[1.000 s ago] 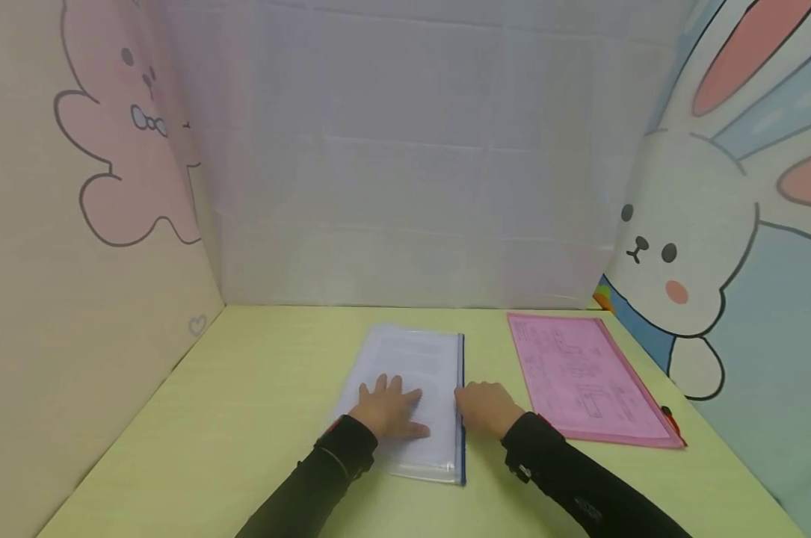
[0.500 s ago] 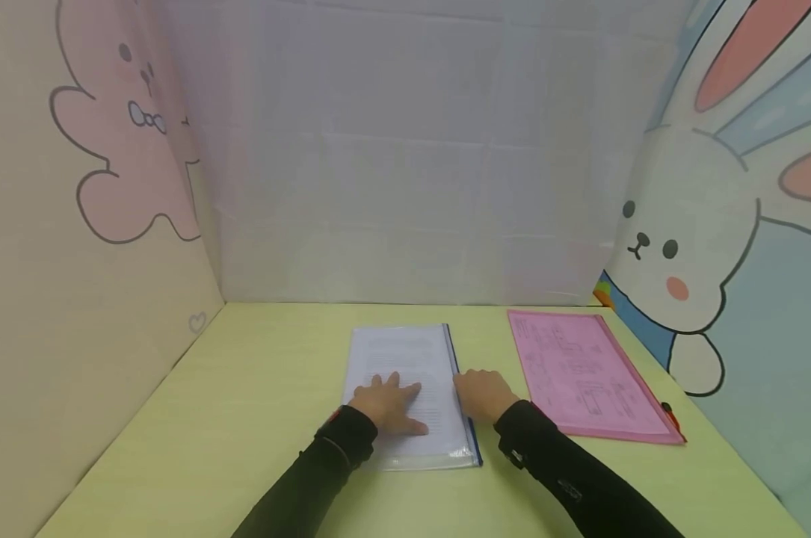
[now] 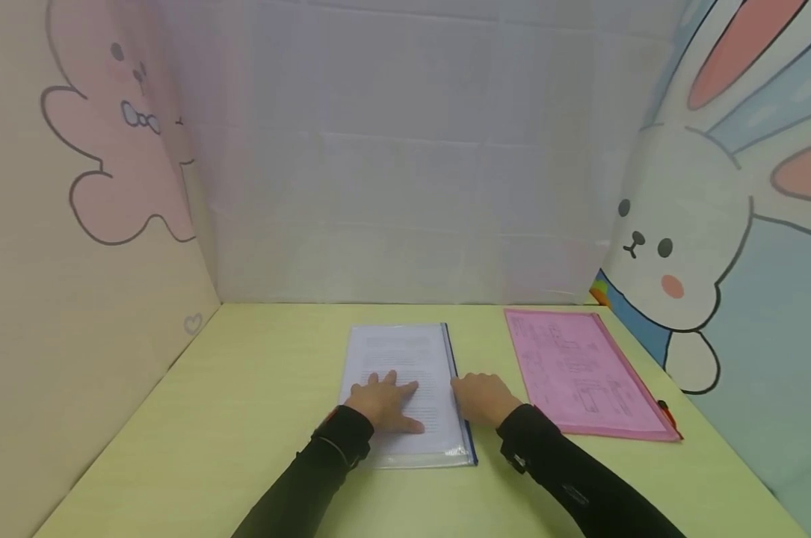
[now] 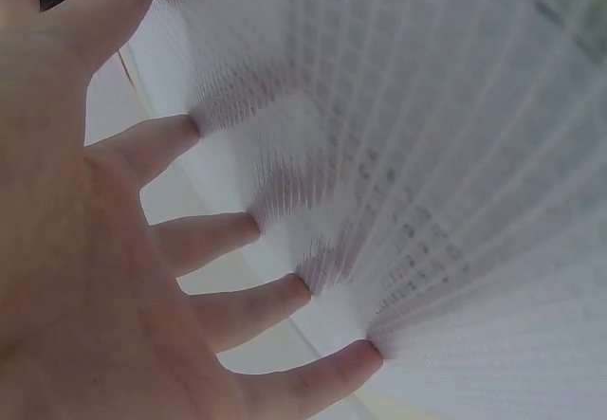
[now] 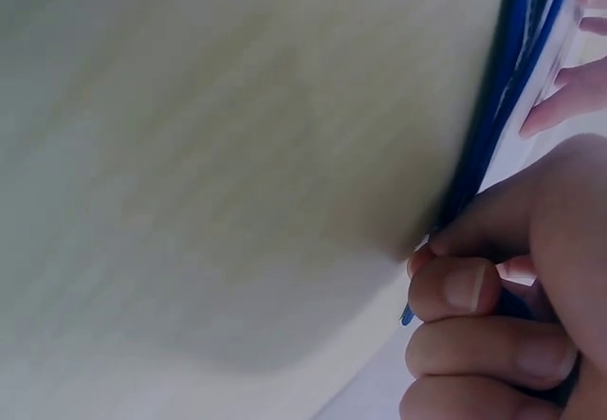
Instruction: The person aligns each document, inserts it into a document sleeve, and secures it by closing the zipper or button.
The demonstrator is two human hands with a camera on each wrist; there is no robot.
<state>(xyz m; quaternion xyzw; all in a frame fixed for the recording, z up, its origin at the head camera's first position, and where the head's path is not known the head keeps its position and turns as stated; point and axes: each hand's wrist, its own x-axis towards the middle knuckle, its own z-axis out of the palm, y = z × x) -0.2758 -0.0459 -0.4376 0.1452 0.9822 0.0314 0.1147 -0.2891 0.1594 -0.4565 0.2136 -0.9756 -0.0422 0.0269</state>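
A clear zip document folder (image 3: 400,347) with a blue zip edge (image 5: 488,107) lies on the table, printed paper inside. My left hand (image 3: 383,403) rests on its middle with spread fingers; in the left wrist view the fingertips (image 4: 365,349) press the ribbed, see-through cover. At the folder's right side, my right hand (image 3: 484,400) pinches the blue zip edge between thumb and curled fingers, as the right wrist view shows up close. Those fingers hide the exact spot they grip.
A pink zip folder (image 3: 583,366) holding a sheet with line drawings lies to the right, close to the right sleeve. A small red and black item (image 3: 667,415) sits by its lower right corner. Walls with a rabbit print (image 3: 688,239) border the yellow table (image 3: 244,418).
The clear folder has turned slightly, its top moving left and its lower right corner right, and lies straighter and flatter. Both hands stay nearly in place on it.
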